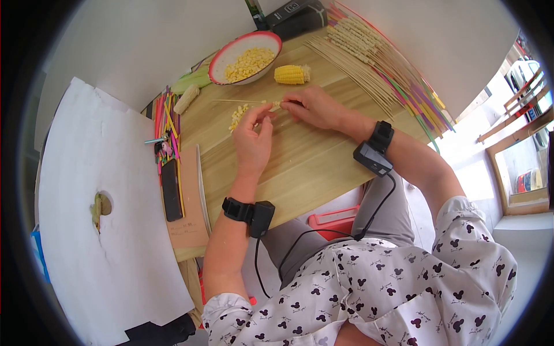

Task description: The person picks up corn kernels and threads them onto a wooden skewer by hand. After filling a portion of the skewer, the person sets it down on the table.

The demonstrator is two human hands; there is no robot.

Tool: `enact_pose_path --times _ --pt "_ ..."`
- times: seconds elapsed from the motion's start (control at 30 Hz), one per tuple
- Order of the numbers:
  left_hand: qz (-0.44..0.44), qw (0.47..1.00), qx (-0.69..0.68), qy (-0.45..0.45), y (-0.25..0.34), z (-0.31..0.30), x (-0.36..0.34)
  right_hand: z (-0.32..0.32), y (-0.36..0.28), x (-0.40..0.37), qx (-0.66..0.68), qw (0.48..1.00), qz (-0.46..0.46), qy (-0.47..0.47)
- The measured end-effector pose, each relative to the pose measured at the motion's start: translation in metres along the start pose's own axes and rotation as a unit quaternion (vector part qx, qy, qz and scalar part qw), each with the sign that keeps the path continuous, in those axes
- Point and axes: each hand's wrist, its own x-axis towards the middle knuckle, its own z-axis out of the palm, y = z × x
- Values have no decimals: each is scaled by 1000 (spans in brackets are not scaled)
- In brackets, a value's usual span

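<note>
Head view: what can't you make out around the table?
- Head view, thin pale wooden skewer: its end toward the right hand is hidden by the fingers.
- Head view, tan paper notebook: cover writing too small to read.
- Head view, red-rimmed white round bowl: floor covered by yellow corn kernels.
- Head view, dark green upright object: top cut off by picture edge.

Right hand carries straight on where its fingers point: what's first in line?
Past the bits of corn at its fingertips, the right hand would likely meet the left hand, whose fingertips are just ahead; relative height is hard to judge from this view.
</note>
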Motion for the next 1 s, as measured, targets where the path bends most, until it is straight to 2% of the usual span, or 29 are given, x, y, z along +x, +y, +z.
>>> enact_pose_path --times 0.07,0.1,0.17,0.2,0.27,0.3,0.37,0.4,0.47,0.67,0.8,0.9,1.0 --pt "14 992 107 63 9 -5 2 0 -1 1 13 999 30 37" --pt "12 992 108 61 6 -10 4 0 1 1 15 999 32 37" --pt "-22 985 104 137 -5 -21 8 -4 7 2 -4 997 48 52" --pt "-22 985 106 136 -7 -28 9 -5 8 1 -3 997 48 53" --pt "-120 972 130 153 -9 -38 11 -8 11 0 -25 997 50 54" --pt "-119 972 131 153 -14 -42 12 -8 11 0 -24 997 50 55" --pt "-38 978 142 146 -25 -46 13 -8 11 -1 -30 997 27 68" --pt "-39 978 144 146 -24 -47 13 -7 12 0 -27 997 27 68" --pt "62 966 245 48 -21 -47 12 -8 13 -1 -49 996 12 74" --pt "109 923 369 -25 -12 -44 9 -12 13 -1 -60 996 4 69" --pt "125 917 377 -26 -14 -44 10 -12 12 0 -56 996 1 67" --pt "97 927 362 -31 -15 -44 9 -11 12 1 -60 997 -1 57" --pt "90 946 312 8 -19 -43 11 -15 11 0 -76 996 -9 36"
